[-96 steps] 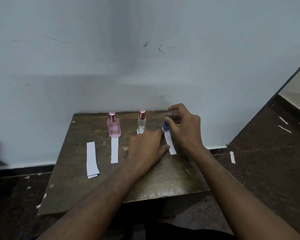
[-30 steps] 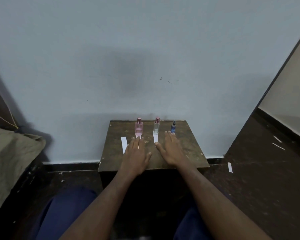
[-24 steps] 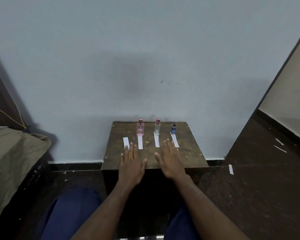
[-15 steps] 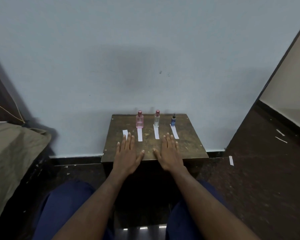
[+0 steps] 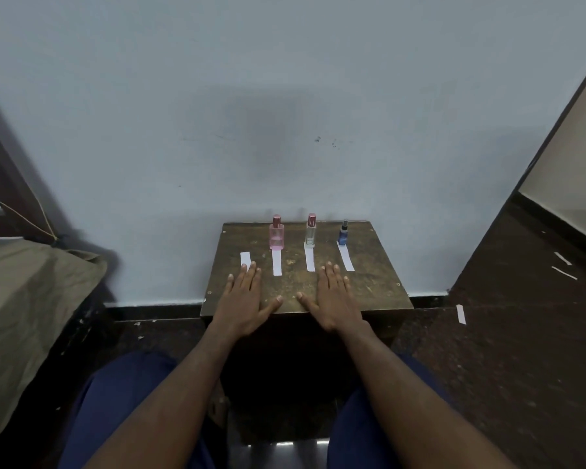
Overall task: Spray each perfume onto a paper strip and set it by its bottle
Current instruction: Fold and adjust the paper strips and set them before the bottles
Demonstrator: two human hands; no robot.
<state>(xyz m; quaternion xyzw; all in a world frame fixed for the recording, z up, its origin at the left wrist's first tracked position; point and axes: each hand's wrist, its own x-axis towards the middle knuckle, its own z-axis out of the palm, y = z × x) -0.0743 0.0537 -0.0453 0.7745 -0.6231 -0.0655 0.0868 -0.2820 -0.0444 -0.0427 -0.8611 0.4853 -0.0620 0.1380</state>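
Note:
Three perfume bottles stand in a row at the back of a small brown table (image 5: 376, 286): a pink bottle (image 5: 276, 235), a clear bottle (image 5: 310, 231) and a small blue bottle (image 5: 343, 234). A white paper strip lies in front of each: one (image 5: 276, 263) by the pink, one (image 5: 309, 258) by the clear, one (image 5: 346, 256) by the blue. Spare strips (image 5: 245, 258) lie further left. My left hand (image 5: 244, 299) rests flat on the table, fingertips covering the near end of the spare strips. My right hand (image 5: 332, 299) lies flat beside it, holding nothing.
The table stands against a pale wall. A bed with an olive cover (image 5: 24, 299) is at the left. Paper scraps (image 5: 460, 314) lie on the dark floor at the right. My knees in blue trousers flank the table's front.
My right hand let go of the blue bottle and both hands drew back to lie flat near the table's front edge. The view pulled back from the table.

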